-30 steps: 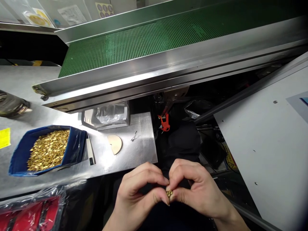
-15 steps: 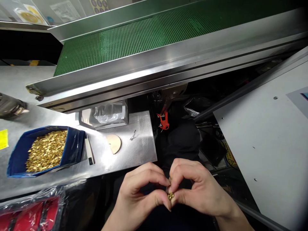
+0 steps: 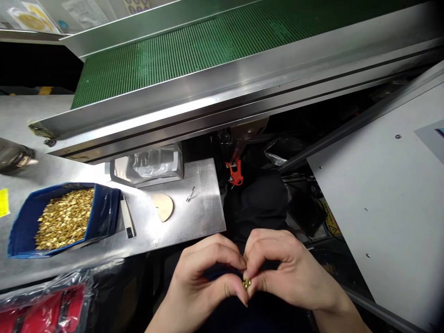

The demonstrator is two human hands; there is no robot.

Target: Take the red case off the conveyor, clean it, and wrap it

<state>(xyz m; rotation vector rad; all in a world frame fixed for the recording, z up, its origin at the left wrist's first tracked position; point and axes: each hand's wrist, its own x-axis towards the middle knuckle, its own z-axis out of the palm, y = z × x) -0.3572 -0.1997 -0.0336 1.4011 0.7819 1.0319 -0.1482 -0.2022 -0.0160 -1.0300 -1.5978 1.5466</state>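
A small brass part (image 3: 246, 283) with several round holes sits pinched between the fingertips of both hands, low in the view. My left hand (image 3: 213, 273) grips it from the left with thumb and forefinger. From the other side, my right hand (image 3: 277, 268) closes thumb and forefinger on the same piece. The fingertips meet, so much of the part is hidden. Left of the hands, a blue bin (image 3: 104, 217) holds a heap of small brass parts (image 3: 65, 217) on the metal bench.
A green ribbed conveyor (image 3: 166, 60) crosses the back. On the metal bench (image 3: 204, 217) lie a white-handled tool (image 3: 127, 217), a round tan disc (image 3: 163, 206), small tweezers-like metal pieces (image 3: 192, 194) and a clear-lidded box (image 3: 149, 164). An orange air gun (image 3: 236, 173) hangs beyond. A white panel (image 3: 381, 185) stands right.
The view has shifted slightly, moving the bench and conveyor a little left in the picture. Both hands keep nearly the same pinch on the brass part.
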